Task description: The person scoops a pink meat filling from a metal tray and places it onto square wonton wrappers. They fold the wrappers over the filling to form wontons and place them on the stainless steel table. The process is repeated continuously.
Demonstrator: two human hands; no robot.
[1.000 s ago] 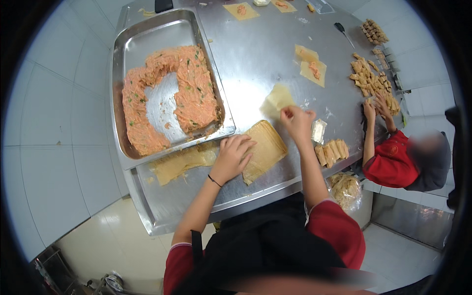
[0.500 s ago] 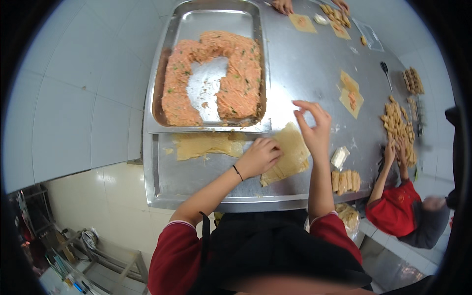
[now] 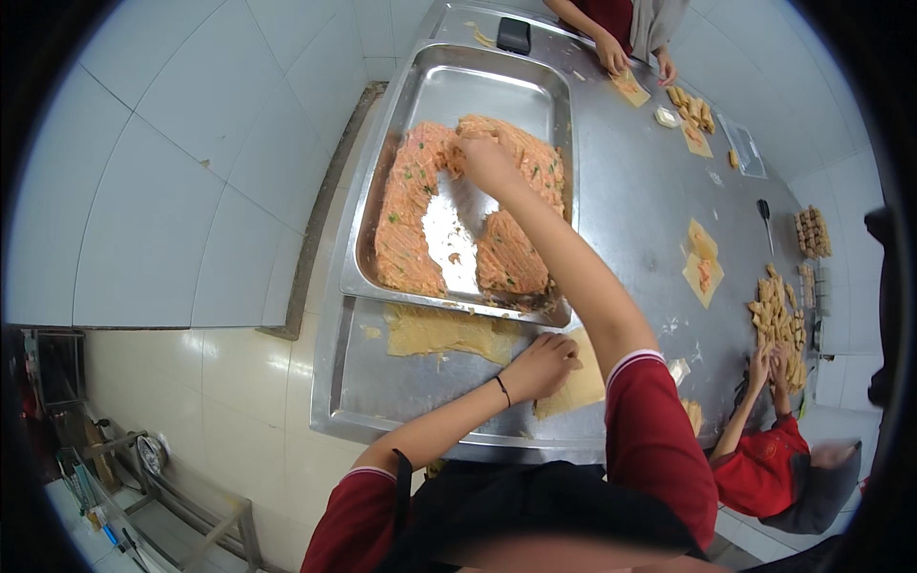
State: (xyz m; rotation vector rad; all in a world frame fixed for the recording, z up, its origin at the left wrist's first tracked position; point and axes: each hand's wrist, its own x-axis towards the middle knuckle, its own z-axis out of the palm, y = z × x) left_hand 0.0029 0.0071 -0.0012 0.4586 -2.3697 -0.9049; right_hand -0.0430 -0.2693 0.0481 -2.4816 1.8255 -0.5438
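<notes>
My right hand (image 3: pixel 487 162) reaches far into the metal tray (image 3: pixel 460 304), its fingers bent and pressed into the upper part of the pinkish minced meat filling (image 3: pixel 409 229) with green flecks. Closer to me, my left hand (image 3: pixel 546 368) is curled at the left side of a thin yellow wrapper sheet (image 3: pixel 583 387), its fingertips partly hidden. My right arm covers part of that sheet. Left of this hand, more yellow wrapper sheets (image 3: pixel 444 332) lie flat along the tray's near edge.
On the steel table (image 3: pixel 630 172) to the right lie wrappers with filling (image 3: pixel 702 267), a dark-handled utensil (image 3: pixel 765 220) and a pile of rolls (image 3: pixel 776 315). One co-worker's hands (image 3: pixel 770 363) touch that pile. Another co-worker's hand (image 3: pixel 611 53) handles a wrapper at the far side.
My right hand has moved from beside the wrapper sheet up and left into the filling in the tray. My left hand stays by the sheet. The whole view has shifted.
</notes>
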